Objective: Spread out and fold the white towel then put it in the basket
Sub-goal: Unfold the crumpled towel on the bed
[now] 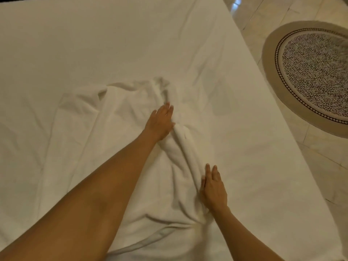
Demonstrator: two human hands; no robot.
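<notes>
The white towel (105,129) lies rumpled on a white bed sheet, with a raised ridge of folds running along its right side. My left hand (160,123) rests flat on the towel near the upper end of that ridge, fingers extended. My right hand (213,187) presses flat against the lower end of the ridge, fingers straight and slightly apart. Neither hand grips the cloth. No basket is in view.
The bed (131,44) fills most of the view; its right edge runs diagonally from top centre to bottom right. Beyond it is a pale tiled floor (273,16) with an oval patterned rug (312,72).
</notes>
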